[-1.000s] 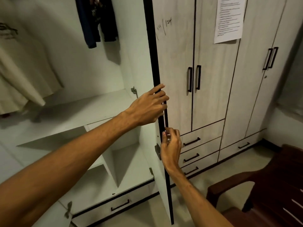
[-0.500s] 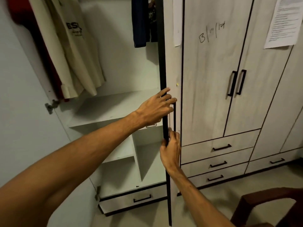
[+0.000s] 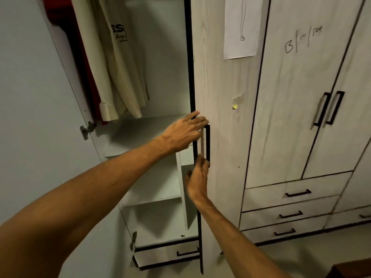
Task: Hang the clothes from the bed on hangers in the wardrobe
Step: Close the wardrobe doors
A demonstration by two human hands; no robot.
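The wardrobe's right door (image 3: pixel 222 109) stands partly open, its black edge facing me. My left hand (image 3: pixel 182 133) lies across that edge with fingers stretched flat onto the door's front, beside the top of the black handle (image 3: pixel 208 141). My right hand (image 3: pixel 197 181) pinches the door edge just under the handle, thumb on the inner side. Inside, a cream shirt (image 3: pixel 120 67) with dark lettering and a red garment (image 3: pixel 80 57) hang at the upper left above a white shelf (image 3: pixel 140 129). The bed and the hangers are out of sight.
The left door (image 3: pixel 40 117) is swung wide open on my left. A drawer (image 3: pixel 166 255) sits at the wardrobe's foot. To the right are more closed doors (image 3: pixel 291 117) and drawers (image 3: pixel 291 213), a taped paper (image 3: pixel 241 27), and a dark chair corner (image 3: pixel 353 269).
The right door has swung further toward shut and now covers the dark hanging garment. Both hands stayed on its edge; my view shifted left and closer.
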